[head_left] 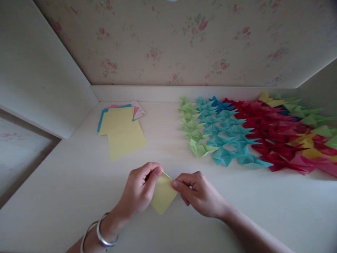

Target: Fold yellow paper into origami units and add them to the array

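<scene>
Head view shows a small, pale-yellow paper square (163, 198), turned like a diamond, held between two bare hands; it serves as the landmark below. At its left upper edge, the left hand (142, 188) pinches it, thumb closed against curled fingers. At its right corner, the right hand (198, 195) pinches too, thumb and forefinger together on the paper. The step in hand appears to be lining up or creasing a fold; how many layers there are, I cannot tell. The next move probably calls for matched edges and firm, even pressure along the crease.

Beneath the square spreads a smooth white tabletop (163, 239). Beyond it to the left lie flat, pale-yellow paper sheets (127, 135), overlapping blue and pink ones. Beyond it to the right stand rows of folded, pointed paper figures (226, 130) in green, turquoise, red and yellow. Farthest beyond it rises cream wallpaper with pink roses (152, 52); a plain white panel (39, 63) slants far to its left.
</scene>
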Action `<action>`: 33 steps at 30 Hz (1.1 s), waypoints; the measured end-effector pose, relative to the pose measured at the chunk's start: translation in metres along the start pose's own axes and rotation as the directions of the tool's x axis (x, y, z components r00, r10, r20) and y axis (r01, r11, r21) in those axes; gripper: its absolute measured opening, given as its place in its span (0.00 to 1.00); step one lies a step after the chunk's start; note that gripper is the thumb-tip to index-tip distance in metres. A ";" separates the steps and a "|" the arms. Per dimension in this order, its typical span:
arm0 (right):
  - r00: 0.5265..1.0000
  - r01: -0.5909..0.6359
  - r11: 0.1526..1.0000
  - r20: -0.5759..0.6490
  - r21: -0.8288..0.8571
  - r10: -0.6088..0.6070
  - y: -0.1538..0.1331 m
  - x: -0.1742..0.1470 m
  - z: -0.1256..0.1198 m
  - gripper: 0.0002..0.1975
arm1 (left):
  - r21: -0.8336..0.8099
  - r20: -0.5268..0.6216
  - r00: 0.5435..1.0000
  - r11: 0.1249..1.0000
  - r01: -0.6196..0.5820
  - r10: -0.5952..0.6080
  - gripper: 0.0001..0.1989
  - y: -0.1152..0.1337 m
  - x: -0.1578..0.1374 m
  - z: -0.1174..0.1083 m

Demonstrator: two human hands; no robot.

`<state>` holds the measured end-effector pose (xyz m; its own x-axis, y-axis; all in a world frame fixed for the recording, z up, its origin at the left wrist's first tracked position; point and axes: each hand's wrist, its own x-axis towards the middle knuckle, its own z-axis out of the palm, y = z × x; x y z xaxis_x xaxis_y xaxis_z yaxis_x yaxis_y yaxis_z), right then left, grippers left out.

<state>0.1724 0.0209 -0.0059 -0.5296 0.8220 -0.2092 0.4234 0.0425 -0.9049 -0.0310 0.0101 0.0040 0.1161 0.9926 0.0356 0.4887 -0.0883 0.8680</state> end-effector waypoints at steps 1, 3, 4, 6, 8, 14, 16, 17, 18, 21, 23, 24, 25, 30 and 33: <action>1.000 -0.010 1.000 -0.008 -0.003 0.010 0.000 0.001 0.000 0.25 | -0.012 -0.009 1.000 1.000 0.010 -0.011 0.14 -0.001 0.000 0.000; 1.000 -0.024 1.000 -0.016 -0.010 0.024 0.002 0.002 0.001 0.26 | -0.046 -0.038 0.999 0.998 0.036 -0.038 0.14 -0.003 0.000 0.000; 1.000 -0.026 1.000 -0.018 -0.017 0.025 0.002 0.002 0.002 0.26 | -0.067 -0.058 0.997 0.997 0.049 -0.053 0.14 -0.005 0.001 -0.001; 0.999 -0.025 1.000 -0.032 -0.014 0.024 0.003 0.002 0.002 0.26 | -0.110 -0.095 0.991 0.991 0.082 -0.093 0.14 -0.007 0.002 -0.003; 0.998 -0.018 0.999 -0.058 0.047 0.021 0.003 0.002 0.003 0.26 | -0.150 -0.122 0.984 0.982 0.114 -0.133 0.14 -0.009 0.004 -0.004; 0.999 -0.026 0.944 -0.033 0.329 0.039 -0.003 0.002 0.007 0.23 | -0.252 -0.123 0.975 0.956 0.148 -0.184 0.12 -0.006 0.005 0.001; 0.999 -0.033 0.938 -0.029 0.346 0.046 -0.003 0.002 0.008 0.22 | -0.284 -0.109 0.974 0.945 0.161 -0.199 0.11 -0.005 0.005 0.002; 0.998 -0.027 0.931 -0.043 0.364 0.045 -0.003 0.003 0.008 0.22 | -0.304 -0.106 0.972 0.938 0.168 -0.208 0.11 -0.005 0.005 0.002; 0.997 -0.021 0.918 -0.062 0.397 0.050 -0.002 0.003 0.007 0.22 | -0.340 -0.101 0.970 0.924 0.175 -0.221 0.11 -0.005 0.005 0.001; 0.990 -0.045 0.828 -0.084 0.559 0.110 0.003 0.005 0.001 0.19 | -0.524 -0.010 0.965 0.823 0.218 -0.262 0.11 -0.006 0.006 0.000; 0.987 -0.060 0.734 -0.071 0.677 0.147 0.008 0.005 -0.003 0.17 | -0.610 0.089 0.961 0.749 0.259 -0.261 0.10 -0.007 0.006 -0.001; 0.985 -0.061 0.687 -0.065 0.724 0.157 0.010 0.006 -0.004 0.16 | -0.627 0.129 0.960 0.730 0.274 -0.249 0.11 -0.007 0.006 -0.001; 0.985 -0.058 0.646 -0.062 0.761 0.162 0.012 0.006 -0.005 0.15 | -0.629 0.156 0.959 0.724 0.282 -0.237 0.11 -0.007 0.006 -0.001; 0.983 -0.068 0.574 -0.042 0.816 0.177 0.014 0.006 -0.002 0.13 | -0.597 0.180 0.967 0.761 0.255 -0.183 0.11 -0.005 0.006 -0.003; 0.985 -0.090 0.601 -0.018 0.794 0.172 0.011 0.006 0.000 0.14 | -0.520 0.219 0.959 0.810 0.271 -0.180 0.11 -0.001 0.006 -0.005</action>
<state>0.1741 0.0266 -0.0171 -0.4352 0.8274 -0.3550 -0.2810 -0.4994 -0.8195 -0.0351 0.0166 0.0060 0.2130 0.9495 -0.2303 -0.0222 0.2404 0.9704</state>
